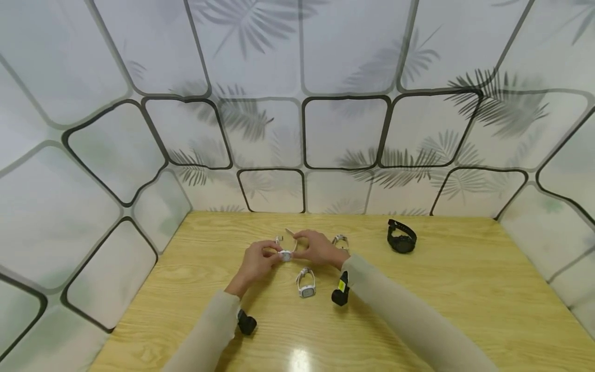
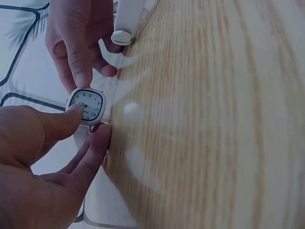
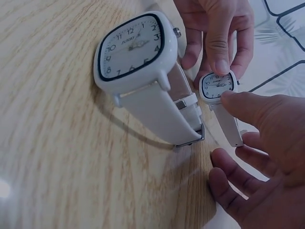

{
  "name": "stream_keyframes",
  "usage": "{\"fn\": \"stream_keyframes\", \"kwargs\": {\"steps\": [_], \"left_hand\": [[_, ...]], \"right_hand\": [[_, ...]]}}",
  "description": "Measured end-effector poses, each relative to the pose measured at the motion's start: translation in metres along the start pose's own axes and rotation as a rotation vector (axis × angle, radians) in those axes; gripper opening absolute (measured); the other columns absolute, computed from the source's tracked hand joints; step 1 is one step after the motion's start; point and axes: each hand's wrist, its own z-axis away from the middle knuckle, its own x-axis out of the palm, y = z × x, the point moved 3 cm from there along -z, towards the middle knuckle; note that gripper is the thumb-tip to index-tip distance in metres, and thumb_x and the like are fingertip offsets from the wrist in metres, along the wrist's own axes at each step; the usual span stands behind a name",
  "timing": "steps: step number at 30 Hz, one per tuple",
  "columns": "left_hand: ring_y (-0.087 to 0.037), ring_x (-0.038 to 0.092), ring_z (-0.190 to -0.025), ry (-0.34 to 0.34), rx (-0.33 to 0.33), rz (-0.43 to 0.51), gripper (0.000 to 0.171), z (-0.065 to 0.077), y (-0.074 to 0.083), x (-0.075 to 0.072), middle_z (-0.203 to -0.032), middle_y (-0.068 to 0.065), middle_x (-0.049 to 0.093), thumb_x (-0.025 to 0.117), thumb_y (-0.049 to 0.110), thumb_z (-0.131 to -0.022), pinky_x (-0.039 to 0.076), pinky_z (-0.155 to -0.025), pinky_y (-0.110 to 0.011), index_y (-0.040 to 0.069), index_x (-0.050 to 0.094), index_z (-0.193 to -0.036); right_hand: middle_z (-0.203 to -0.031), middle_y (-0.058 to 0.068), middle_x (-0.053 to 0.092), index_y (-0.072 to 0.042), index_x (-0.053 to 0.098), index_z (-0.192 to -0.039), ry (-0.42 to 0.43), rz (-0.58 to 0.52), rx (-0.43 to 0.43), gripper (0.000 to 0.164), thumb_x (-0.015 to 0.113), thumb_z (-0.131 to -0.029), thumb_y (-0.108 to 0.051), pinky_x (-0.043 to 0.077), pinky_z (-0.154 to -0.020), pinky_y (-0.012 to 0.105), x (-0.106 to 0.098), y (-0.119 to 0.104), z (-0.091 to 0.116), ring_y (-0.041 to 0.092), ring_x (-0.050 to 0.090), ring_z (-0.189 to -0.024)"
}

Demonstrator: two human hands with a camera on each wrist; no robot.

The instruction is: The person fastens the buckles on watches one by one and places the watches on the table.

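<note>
Item: small white wristwatch (image 1: 285, 255), rounded-square case, dark bezel line, black numerals on a white dial; its dial lettering is too small for us to read. We log it held just above the wooden table (image 1: 441, 289), near the middle of the far half.

Left hand (image 1: 256, 261): thumb and curled forefinger pinch the case from 9 o'clock, fingers closed snugly on it. In the left wrist view the thumb tip (image 2: 71, 116) lies against the case edge.

Right hand (image 1: 319, 248): thumb presses the case from 3 o'clock; the other fingers are loosely curled, and in the right wrist view they are partly spread below the strap (image 3: 228, 125).

At 6 o'clock of the held piece, near: a second white watch (image 1: 306, 283) standing on its buckled strap. The right wrist view shows its dial with the numerals 12, 1, 2, 3, 8, 9, 10 and a brand word we read as "JUSKU", uncertainly.

At 2 o'clock, just beyond the right hand: a pale, silvery watch (image 1: 340, 240).

At 3 o'clock, well apart: a black watch (image 1: 402, 238), strap looped upright.

Both sleeves are beige.
</note>
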Motion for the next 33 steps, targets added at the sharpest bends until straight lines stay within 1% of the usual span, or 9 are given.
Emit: {"fn": "stream_keyframes", "kwargs": {"steps": [2,5,9,13,16,19,23,28,33], "left_hand": [[-0.025,0.075,-0.081,0.007,-0.017,0.022,0.006,0.001,0.002,0.0,-0.099,-0.017,0.076,0.077,-0.002,-0.09,0.059,-0.064,-0.031,0.002,0.075,-0.093],[-0.028,0.076,-0.093,0.011,-0.018,0.05,0.007,0.0,0.004,0.003,-0.105,-0.017,0.076,0.076,-0.002,-0.091,0.062,-0.072,-0.033,0.001,0.076,-0.096],[-0.03,0.075,-0.099,0.006,-0.004,0.073,0.011,-0.002,0.006,0.008,-0.105,-0.017,0.076,0.076,-0.002,-0.091,0.061,-0.079,-0.032,-0.002,0.076,-0.102],[-0.032,0.073,-0.103,-0.021,-0.012,0.123,0.021,-0.003,0.006,0.012,-0.112,-0.021,0.074,0.075,-0.002,-0.092,0.061,-0.082,-0.034,-0.006,0.073,-0.113],[-0.032,0.072,-0.108,-0.034,-0.033,0.158,0.027,-0.001,0.007,0.01,-0.12,-0.022,0.071,0.074,0.0,-0.093,0.061,-0.085,-0.035,-0.005,0.071,-0.12],[-0.034,0.071,-0.108,-0.035,-0.039,0.196,0.029,0.001,0.011,0.005,-0.122,-0.025,0.069,0.072,0.0,-0.095,0.061,-0.086,-0.04,-0.007,0.069,-0.123],[-0.037,0.073,-0.102,-0.037,-0.046,0.278,0.027,0.002,0.013,0.005,-0.116,-0.025,0.07,0.066,0.005,-0.101,0.061,-0.085,-0.047,-0.011,0.067,-0.122],[-0.039,0.074,-0.094,-0.015,-0.073,0.326,0.027,0.002,0.01,0.011,-0.11,-0.024,0.07,0.062,0.01,-0.104,0.061,-0.083,-0.047,-0.012,0.068,-0.118],[-0.031,0.074,-0.091,0.029,-0.097,0.348,0.025,-0.001,0.013,0.011,-0.112,-0.029,0.067,0.063,0.006,-0.103,0.061,-0.083,-0.047,-0.015,0.067,-0.115]], "right_hand": [[-0.14,0.014,0.06,-0.008,0.057,-0.144,0.011,-0.02,-0.003,0.062,0.079,-0.093,-0.036,0.053,-0.099,0.048,-0.001,0.001,0.001,0.03,0.065,-0.116],[-0.126,0.011,0.069,-0.009,0.056,-0.146,0.011,-0.07,0.006,0.064,0.079,-0.093,-0.035,0.058,-0.086,0.042,-0.002,0.005,0.002,0.022,0.072,-0.098],[-0.115,0.008,0.075,-0.012,0.054,-0.148,0.007,-0.143,0.017,0.064,0.079,-0.093,-0.033,0.06,-0.085,0.039,-0.005,0.012,0.006,0.018,0.073,-0.101],[-0.118,0.009,0.074,-0.011,0.054,-0.148,-0.014,-0.269,0.003,0.064,0.08,-0.092,-0.028,0.06,-0.087,0.041,-0.006,0.017,0.01,0.02,0.073,-0.105],[-0.122,0.012,0.072,-0.01,0.053,-0.148,-0.035,-0.373,-0.015,0.064,0.081,-0.092,-0.026,0.058,-0.091,0.042,-0.006,0.015,0.01,0.022,0.072,-0.107],[-0.129,0.015,0.069,-0.011,0.053,-0.15,-0.041,-0.429,-0.026,0.064,0.079,-0.093,-0.024,0.057,-0.093,0.044,-0.006,0.01,0.01,0.024,0.071,-0.111],[-0.135,0.018,0.064,-0.01,0.053,-0.149,-0.017,-0.443,-0.028,0.063,0.08,-0.093,-0.023,0.058,-0.092,0.044,-0.006,0.01,0.01,0.024,0.072,-0.109],[-0.142,0.015,0.06,-0.011,0.053,-0.149,-0.005,-0.438,-0.015,0.065,0.081,-0.092,-0.024,0.058,-0.091,0.041,-0.007,0.014,0.013,0.023,0.071,-0.11],[-0.149,0.018,0.053,-0.01,0.053,-0.15,-0.001,-0.446,-0.037,0.061,0.078,-0.095,-0.023,0.057,-0.092,0.044,-0.012,0.012,0.014,0.025,0.069,-0.116]]}}
